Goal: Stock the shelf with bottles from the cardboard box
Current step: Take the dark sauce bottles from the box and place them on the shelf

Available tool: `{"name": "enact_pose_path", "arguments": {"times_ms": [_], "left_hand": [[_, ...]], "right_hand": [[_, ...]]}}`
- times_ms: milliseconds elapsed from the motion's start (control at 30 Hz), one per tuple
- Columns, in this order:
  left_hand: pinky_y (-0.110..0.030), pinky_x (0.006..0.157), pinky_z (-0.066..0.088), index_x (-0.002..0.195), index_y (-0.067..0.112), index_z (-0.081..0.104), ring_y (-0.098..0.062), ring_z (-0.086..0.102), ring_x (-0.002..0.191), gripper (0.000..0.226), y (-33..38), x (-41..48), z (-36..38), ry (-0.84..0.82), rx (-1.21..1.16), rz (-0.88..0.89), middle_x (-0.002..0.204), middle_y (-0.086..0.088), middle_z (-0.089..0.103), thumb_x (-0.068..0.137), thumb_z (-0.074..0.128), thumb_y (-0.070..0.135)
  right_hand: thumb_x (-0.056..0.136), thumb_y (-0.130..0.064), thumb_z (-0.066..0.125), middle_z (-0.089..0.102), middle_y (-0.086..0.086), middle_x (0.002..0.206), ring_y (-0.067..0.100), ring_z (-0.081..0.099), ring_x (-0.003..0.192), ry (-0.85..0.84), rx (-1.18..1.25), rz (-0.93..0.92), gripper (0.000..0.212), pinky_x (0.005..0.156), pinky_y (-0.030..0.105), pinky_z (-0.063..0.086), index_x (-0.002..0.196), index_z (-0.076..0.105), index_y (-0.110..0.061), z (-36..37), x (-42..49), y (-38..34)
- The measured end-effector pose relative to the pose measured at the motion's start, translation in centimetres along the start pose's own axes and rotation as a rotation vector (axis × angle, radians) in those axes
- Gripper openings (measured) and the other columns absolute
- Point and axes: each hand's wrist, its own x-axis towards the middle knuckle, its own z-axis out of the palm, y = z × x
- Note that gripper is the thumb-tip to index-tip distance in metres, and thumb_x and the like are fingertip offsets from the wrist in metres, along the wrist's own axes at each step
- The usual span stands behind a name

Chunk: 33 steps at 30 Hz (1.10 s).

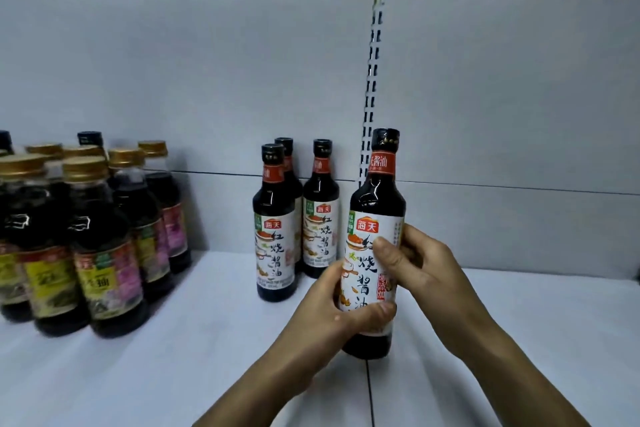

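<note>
A dark soy sauce bottle (375,204) with a white label and black cap stands upright on the white shelf (207,340), right of centre. My left hand (332,319) grips its lower body from the left, thumb across the label. My right hand (415,263) holds its middle from the right, thumb on the label front. Three matching bottles stand behind and to the left: one in front (275,222), one beside it (320,208), and one (287,149) mostly hidden at the back. The cardboard box is out of view.
Several gold-capped dark bottles (100,246) with yellow and pink labels crowd the shelf's left end. A slotted upright (372,80) divides the grey back panel. White shelf surface (536,322) stretches to the right of the held bottle.
</note>
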Motion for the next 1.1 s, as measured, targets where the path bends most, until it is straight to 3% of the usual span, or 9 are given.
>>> {"name": "enact_pose_path", "arguments": {"times_ms": [133,300,500,900,1100], "left_hand": [[-0.038,0.104,0.055,0.132,0.031,0.057,-0.011,0.070,0.114,0.056,-0.6,0.4,-0.9,0.005,0.009,-0.001,0.120,0.007,0.074,0.084,0.083,0.017],[-0.031,0.098,0.057,0.135,0.029,0.054,-0.011,0.069,0.116,0.057,-1.1,1.3,-2.2,-0.033,0.024,0.003,0.124,0.004,0.073,0.087,0.080,0.012],[-0.030,0.100,0.056,0.136,0.029,0.052,-0.009,0.068,0.119,0.057,-1.7,2.4,-3.4,-0.061,0.054,0.018,0.127,0.006,0.072,0.090,0.077,0.010],[-0.037,0.106,0.054,0.139,0.031,0.049,-0.009,0.069,0.117,0.066,-3.5,4.2,-4.9,-0.059,0.136,0.029,0.127,0.007,0.071,0.085,0.081,0.009],[-0.021,0.097,0.055,0.142,0.032,0.046,-0.001,0.066,0.117,0.070,-4.2,4.5,-5.1,-0.026,0.184,0.113,0.127,0.015,0.070,0.087,0.079,0.007]], "right_hand": [[0.086,-0.038,0.065,0.078,-0.002,0.110,0.016,0.076,0.101,-0.038,0.003,0.033,0.044,0.088,0.036,0.063,0.124,0.064,-0.016,0.3,1.2,1.0],[0.085,-0.034,0.068,0.078,-0.007,0.110,0.012,0.075,0.102,-0.100,-0.021,0.031,0.041,0.082,0.026,0.062,0.123,0.063,-0.019,0.8,2.2,1.2],[0.083,-0.033,0.070,0.078,-0.006,0.110,0.012,0.075,0.102,-0.102,-0.048,0.042,0.040,0.083,0.027,0.061,0.121,0.063,-0.020,1.6,3.3,2.0],[0.087,-0.029,0.069,0.075,-0.010,0.118,0.008,0.072,0.109,-0.088,-0.010,0.062,0.049,0.082,0.021,0.059,0.133,0.055,-0.024,2.7,4.1,4.4],[0.082,-0.029,0.071,0.074,-0.012,0.121,0.008,0.070,0.113,-0.093,0.000,0.069,0.058,0.086,0.024,0.059,0.136,0.051,-0.027,3.2,4.4,5.4]]}}
